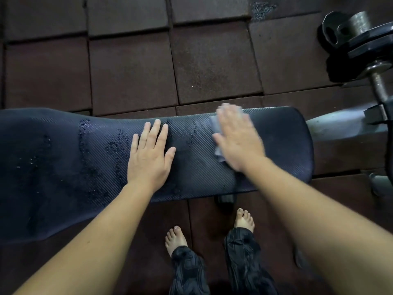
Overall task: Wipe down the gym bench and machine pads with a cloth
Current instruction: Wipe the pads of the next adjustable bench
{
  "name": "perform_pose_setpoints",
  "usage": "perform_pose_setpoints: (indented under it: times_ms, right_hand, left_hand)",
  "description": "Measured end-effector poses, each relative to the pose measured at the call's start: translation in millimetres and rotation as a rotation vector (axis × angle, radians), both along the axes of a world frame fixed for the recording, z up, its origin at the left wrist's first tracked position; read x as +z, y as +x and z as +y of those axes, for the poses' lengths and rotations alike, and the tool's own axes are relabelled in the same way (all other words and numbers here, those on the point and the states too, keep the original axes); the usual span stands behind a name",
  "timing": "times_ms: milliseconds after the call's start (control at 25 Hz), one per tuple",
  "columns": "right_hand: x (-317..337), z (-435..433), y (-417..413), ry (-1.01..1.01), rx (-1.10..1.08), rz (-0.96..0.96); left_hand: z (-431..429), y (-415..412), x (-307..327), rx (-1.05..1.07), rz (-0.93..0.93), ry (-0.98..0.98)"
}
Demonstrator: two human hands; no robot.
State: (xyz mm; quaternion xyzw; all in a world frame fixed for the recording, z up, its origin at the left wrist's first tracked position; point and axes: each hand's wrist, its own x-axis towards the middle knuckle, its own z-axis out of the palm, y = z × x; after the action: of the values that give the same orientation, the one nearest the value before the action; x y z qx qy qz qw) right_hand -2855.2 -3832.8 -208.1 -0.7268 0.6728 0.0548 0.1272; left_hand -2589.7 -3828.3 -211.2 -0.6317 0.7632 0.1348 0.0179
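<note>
A long dark blue ribbed bench pad [63, 167] runs across the view from left to right. Patches of water drops glisten on its left and middle parts. My left hand [150, 153] lies flat on the middle of the pad, fingers spread, holding nothing. My right hand [238, 137] is blurred and pressed flat on a small grey cloth [215, 125] near the pad's right end. Most of the cloth is hidden under the palm; only its left edge and a lower corner show.
The bench's grey metal frame [336, 128] sticks out at the right. A barbell with dark weight plates [361, 39] sits at the upper right. Brown rubber floor tiles [131, 71] lie beyond the bench. My bare feet [176, 239] stand just in front of it.
</note>
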Motion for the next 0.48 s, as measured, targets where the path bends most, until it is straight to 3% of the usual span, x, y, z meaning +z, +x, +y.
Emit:
perform_pose_setpoints:
  times_ms: [120, 240, 360, 480]
  right_hand:
    - [2.8, 16.2, -66.1, 0.023, -0.282, 0.017]
    - [3.8, -5.0, -4.6, 0.002, -0.443, -0.002]
    - [6.9, -14.4, 111.1, 0.009, -0.144, -0.019]
    - [5.5, -3.8, 103.1, 0.040, 0.046, 0.003]
  left_hand:
    - [-6.8, 17.3, -0.8, 0.016, -0.015, -0.010]
    - [-7.0, 27.1, -2.4, 0.000, -0.020, -0.023]
    - [-6.0, 38.8, -2.0, 0.002, -0.012, -0.029]
    - [-9.7, 57.4, -1.7, -0.002, -0.022, -0.018]
